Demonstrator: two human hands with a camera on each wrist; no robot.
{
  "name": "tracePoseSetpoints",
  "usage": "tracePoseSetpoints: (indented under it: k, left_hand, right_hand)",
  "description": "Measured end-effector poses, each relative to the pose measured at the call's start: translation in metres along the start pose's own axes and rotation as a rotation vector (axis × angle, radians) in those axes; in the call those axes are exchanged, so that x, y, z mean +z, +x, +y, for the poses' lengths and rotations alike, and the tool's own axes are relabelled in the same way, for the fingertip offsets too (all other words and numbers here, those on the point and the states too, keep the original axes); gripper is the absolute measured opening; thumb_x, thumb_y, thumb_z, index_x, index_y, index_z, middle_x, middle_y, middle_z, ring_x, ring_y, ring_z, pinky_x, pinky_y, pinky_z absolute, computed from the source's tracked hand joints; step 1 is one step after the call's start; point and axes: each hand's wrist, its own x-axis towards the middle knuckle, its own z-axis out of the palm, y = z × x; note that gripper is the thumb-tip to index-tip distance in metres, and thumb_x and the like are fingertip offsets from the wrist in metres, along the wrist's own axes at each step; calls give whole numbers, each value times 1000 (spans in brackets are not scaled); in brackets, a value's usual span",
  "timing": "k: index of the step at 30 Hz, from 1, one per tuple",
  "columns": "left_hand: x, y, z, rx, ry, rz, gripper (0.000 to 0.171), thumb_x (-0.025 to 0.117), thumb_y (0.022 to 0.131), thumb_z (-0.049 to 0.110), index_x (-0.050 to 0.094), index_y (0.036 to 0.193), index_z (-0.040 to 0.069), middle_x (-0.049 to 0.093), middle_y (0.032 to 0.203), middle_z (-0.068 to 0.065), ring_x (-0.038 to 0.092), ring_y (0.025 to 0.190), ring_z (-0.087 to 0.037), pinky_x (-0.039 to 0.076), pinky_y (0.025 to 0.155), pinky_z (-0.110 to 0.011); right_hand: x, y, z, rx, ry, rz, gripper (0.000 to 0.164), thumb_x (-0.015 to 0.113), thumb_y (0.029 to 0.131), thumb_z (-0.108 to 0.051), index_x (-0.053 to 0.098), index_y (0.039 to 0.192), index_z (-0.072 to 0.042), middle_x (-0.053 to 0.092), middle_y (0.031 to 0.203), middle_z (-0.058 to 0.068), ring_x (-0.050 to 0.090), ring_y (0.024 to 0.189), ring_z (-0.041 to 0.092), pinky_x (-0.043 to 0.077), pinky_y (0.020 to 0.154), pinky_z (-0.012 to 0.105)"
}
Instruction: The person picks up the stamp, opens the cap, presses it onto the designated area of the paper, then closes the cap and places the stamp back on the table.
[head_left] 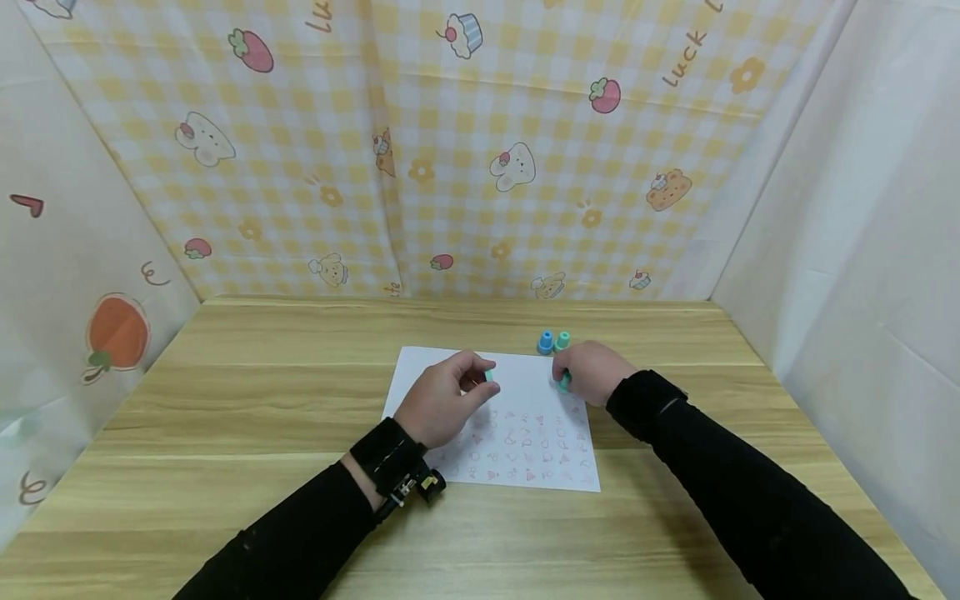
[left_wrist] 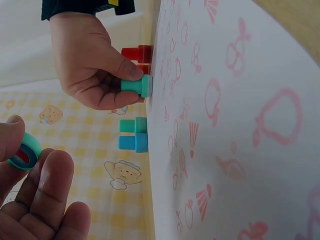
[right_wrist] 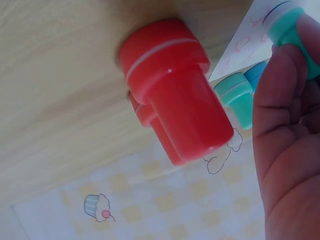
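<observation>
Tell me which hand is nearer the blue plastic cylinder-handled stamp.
Right. The right hand is close to the blue stamp, on its right and slightly lower in the head view; the left hand is farther off, on its left, over the white rectangular paper sheet.

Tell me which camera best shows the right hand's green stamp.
The left wrist view shows the green stamp side-on in the right hand, most of its outline clear. The right wrist view shows it closer, but partly hidden by that hand; the head view, only a small green bit.
</observation>
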Motion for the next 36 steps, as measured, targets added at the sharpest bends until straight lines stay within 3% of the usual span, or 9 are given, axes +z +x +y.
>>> tracePoseSetpoints:
  k: [16,36]
  left_hand:
    - [1,0,-1,2,1,-6,20,75,100,25,72,118,17,71,95,9,64,86,-10,53,79,-32]
    - [1,0,-2,10,0,0,19,75,99,24,72,117,17,70,94,9,63,86,-10,53,78,-30]
  right_hand:
    - [1,2,-5,-41,-81,8,14,76,91,2,80,100,-8,78,97,5,66,82,15,62,85,36]
    - [1,2,-4,-32,-59,1,15,75,91,4,79,97,-9,76,95,4,62,78,16,60,82,33]
